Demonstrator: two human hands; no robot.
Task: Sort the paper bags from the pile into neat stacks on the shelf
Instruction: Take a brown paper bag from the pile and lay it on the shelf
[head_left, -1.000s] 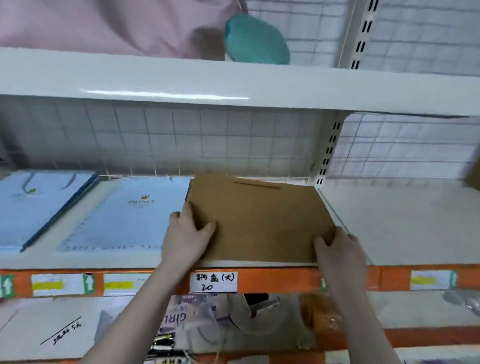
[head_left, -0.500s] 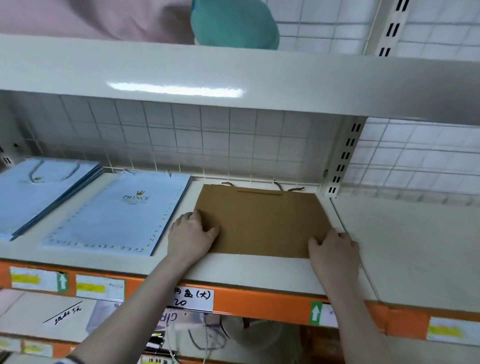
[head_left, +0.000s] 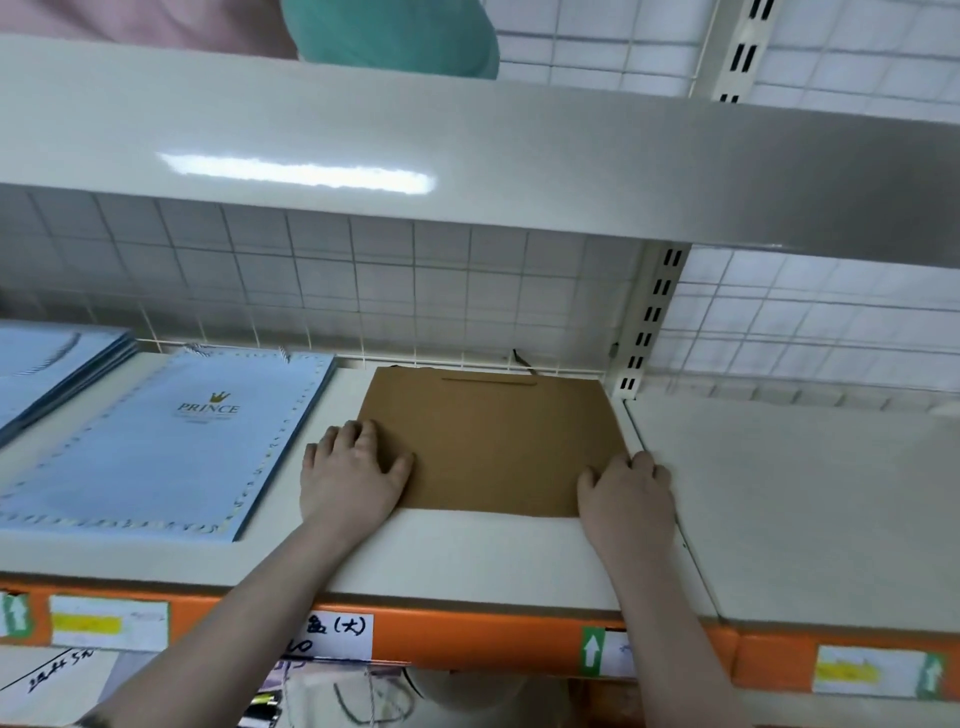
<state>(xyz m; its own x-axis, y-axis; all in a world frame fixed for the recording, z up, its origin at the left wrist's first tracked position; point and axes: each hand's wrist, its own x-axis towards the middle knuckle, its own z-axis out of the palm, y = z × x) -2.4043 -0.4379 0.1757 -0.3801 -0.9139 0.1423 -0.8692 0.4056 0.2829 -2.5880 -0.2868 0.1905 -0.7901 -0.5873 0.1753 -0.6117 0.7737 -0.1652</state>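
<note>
On the cream shelf (head_left: 467, 561), between the wire grid back and the orange front rail (head_left: 467, 639), a flat brown paper bag (head_left: 493, 441) lies face up toward the right end of this bay, its far edge close to the grid and its right edge just beside the slotted upright post (head_left: 652, 317). Left of it, apart by a strip of bare shelf, lies a stack of pale blue bags (head_left: 171, 441) printed PRINCE, and further left a second blue stack (head_left: 47, 369), only partly in view.

The brown bag's long axis runs left to right, parallel to the shelf front. Its mouth points to the back, where a dark handle cord (head_left: 522, 358) pokes out past the far edge against the grid.

The left hand (head_left: 353, 473) rests on the near left corner, fingers loosely bent on top of the paper and thumb spread across it, pressing rather than pinching. The right hand (head_left: 626, 491) covers the near right corner, fingers curled over the bag's right edge; whether any finger goes under the paper I cannot tell.

The step looks like squaring the bag into place. To do it well, I would keep both palms flat, slide rather than lift, bring the near edge parallel to the rail and leave the gap to the blue stack even. The loose cord should be tucked flat, so later bags sit level on top.
</note>
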